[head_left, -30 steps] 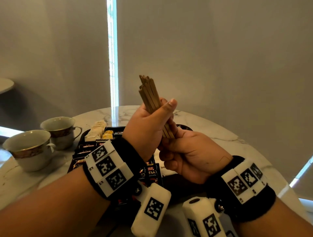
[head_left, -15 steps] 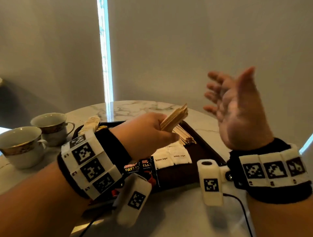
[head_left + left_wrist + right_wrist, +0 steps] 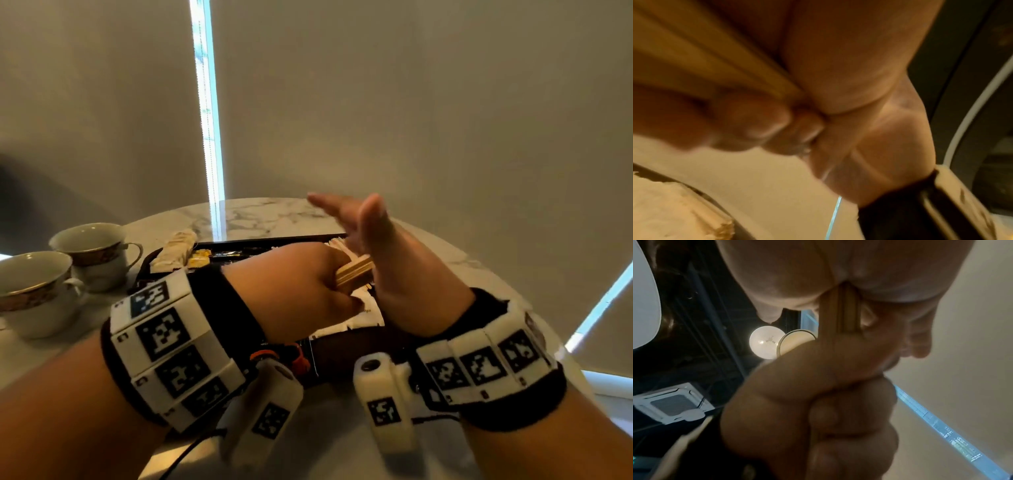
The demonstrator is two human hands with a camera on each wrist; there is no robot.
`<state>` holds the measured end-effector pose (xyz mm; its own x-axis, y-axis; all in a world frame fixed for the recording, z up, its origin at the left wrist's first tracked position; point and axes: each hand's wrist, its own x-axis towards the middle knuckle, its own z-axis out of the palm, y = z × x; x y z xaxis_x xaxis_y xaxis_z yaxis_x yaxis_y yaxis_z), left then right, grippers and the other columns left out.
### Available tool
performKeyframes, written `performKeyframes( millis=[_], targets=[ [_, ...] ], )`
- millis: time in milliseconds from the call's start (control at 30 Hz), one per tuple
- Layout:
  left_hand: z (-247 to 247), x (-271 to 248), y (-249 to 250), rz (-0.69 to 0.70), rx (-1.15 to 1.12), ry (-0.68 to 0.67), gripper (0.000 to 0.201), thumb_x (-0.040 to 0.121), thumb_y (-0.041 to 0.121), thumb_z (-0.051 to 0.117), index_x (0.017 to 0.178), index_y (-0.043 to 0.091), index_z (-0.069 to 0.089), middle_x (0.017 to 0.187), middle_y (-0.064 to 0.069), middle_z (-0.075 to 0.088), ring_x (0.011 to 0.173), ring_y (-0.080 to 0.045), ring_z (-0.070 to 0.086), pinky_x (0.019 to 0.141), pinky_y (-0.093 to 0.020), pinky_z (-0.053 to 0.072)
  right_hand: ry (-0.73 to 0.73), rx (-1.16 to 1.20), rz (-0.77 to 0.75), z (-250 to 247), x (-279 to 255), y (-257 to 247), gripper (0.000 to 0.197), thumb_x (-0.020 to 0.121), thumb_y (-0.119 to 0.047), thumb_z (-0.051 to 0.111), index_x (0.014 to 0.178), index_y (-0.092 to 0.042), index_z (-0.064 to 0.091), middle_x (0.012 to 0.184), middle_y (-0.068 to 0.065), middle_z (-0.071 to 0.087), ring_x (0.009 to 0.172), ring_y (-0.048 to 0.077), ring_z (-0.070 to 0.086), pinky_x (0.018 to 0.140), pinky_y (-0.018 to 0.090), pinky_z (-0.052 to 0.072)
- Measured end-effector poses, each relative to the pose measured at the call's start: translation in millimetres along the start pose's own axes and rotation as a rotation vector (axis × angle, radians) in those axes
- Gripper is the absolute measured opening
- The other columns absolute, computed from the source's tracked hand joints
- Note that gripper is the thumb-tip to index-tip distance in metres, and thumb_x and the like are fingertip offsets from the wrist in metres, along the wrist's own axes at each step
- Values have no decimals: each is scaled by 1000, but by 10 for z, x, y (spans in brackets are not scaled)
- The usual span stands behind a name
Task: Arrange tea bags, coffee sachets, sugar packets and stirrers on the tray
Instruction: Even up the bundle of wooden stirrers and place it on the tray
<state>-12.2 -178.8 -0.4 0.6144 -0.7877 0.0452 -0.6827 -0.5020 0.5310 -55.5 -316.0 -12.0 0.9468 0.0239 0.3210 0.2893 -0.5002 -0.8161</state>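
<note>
**Stirrers tapped straight over the tray**

Fingers of the left hand (image 3: 301,291) are curled tight around a bunch of wooden stirrers (image 3: 354,272). The ends of the sticks poke out toward the right hand (image 3: 387,263). That hand is flat and open, fingers straight, and holds nothing. Its palm meets the ends of the sticks, as if to push them all even. The wrist views show the same thing up close: sticks squeezed in a fist, with their ends against a palm.

Both hands are just above the dark tray (image 3: 274,238). A lot is on the tray already. White sugar packets (image 3: 359,317) lie under the hands. Dark coffee sachets (image 3: 224,255) sit near the back edge, with a yellow packet (image 3: 200,258) beside them. A pale wrapped bundle (image 3: 174,248) rests at the back left corner; I cannot tell what is in it. More pale sticks seem to lie at the back right of the tray, but the hands hide most of that part.

So the job looks nearly done. The bunch of stirrers is not yet laid down, and that seems to be the main thing left.

The tray sits on a round white marble table (image 3: 260,214). Two teacups (image 3: 65,270) stand on the table to the left of the tray. Behind is a plain grey blind with a thin strip of bright window light.
</note>
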Motion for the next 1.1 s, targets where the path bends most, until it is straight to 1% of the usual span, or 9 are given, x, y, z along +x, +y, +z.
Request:
performKeyframes(
  millis=[200, 433, 500, 567, 700, 800, 867, 1000, 1100],
  targets=[
    [19, 27, -24, 26, 35, 27, 22, 97, 30, 62, 76, 33, 53, 69, 7, 58, 56, -2, 53, 55, -12, 41, 105, -31, -37, 24, -13, 49, 83, 62, -99, 25, 130, -55, 49, 135, -22, 55, 129, 0, 50, 110, 43, 42],
    [42, 84, -87, 74, -32, 51, 8, 97, 27, 62, 96, 20, 65, 77, 2, 61, 64, -3, 55, 55, -11, 43, 135, -87, -102, 60, -20, 5, 100, 60, -96, 26, 139, -37, 44, 127, -21, 55, 120, -6, 52, 93, 21, 49],
    [38, 70, -115, 83, -115, 77, 11, 97, 30, 62, 86, 27, 62, 65, 7, 59, 50, 2, 51, 46, -9, 41, 207, 152, -64, 71, 0, -3, 92, 67, -92, 27, 130, -28, 53, 126, -7, 61, 117, 5, 59, 98, 29, 51],
    [11, 62, -112, 95, -330, 161, 18, 98, 30, 61, 80, 26, 60, 54, 10, 57, 42, 1, 47, 43, -13, 41, 284, 576, 98, 50, 55, 31, 85, 82, -81, 23, 125, -16, 58, 120, 9, 68, 115, 24, 65, 104, 47, 49],
    [-84, 156, -213, 216, -995, 511, 36, 97, 32, 64, 66, 20, 51, 50, 5, 45, 46, -15, 43, 52, -30, 43, -8, 1091, 361, 105, 130, 172, 107, 81, -88, 28, 141, -1, 43, 129, 36, 57, 120, 50, 58, 112, 59, 37],
    [-86, 206, -242, 296, -1290, 624, 36, 94, 35, 64, 64, 23, 49, 55, 4, 42, 50, -15, 44, 58, -33, 46, -142, 1197, 504, 234, 172, 250, 116, 75, -91, 31, 143, 3, 39, 138, 41, 46, 132, 55, 44, 116, 58, 30],
    [-33, 211, -209, 316, -1346, 665, 35, 93, 35, 65, 66, 21, 48, 56, 4, 44, 52, -14, 46, 59, -33, 49, -192, 1306, 485, 297, 183, 252, 118, 75, -90, 34, 144, 5, 40, 147, 39, 36, 140, 53, 32, 119, 59, 22],
    [120, 221, -134, 338, -1308, 667, 30, 82, 38, 68, 75, 17, 49, 56, 4, 48, 54, -15, 49, 61, -34, 51, -159, 1455, 409, 306, 122, 142, 105, 86, -82, 27, 127, 10, 56, 140, 31, 52, 136, 44, 45, 117, 59, 27],
    [132, 212, -132, 319, -1294, 669, 29, 81, 37, 68, 78, 15, 50, 56, 3, 49, 54, -16, 51, 63, -35, 52, -140, 1404, 410, 288, 96, 124, 101, 89, -80, 25, 125, 9, 56, 137, 30, 55, 134, 44, 48, 115, 59, 29]
  ],
)
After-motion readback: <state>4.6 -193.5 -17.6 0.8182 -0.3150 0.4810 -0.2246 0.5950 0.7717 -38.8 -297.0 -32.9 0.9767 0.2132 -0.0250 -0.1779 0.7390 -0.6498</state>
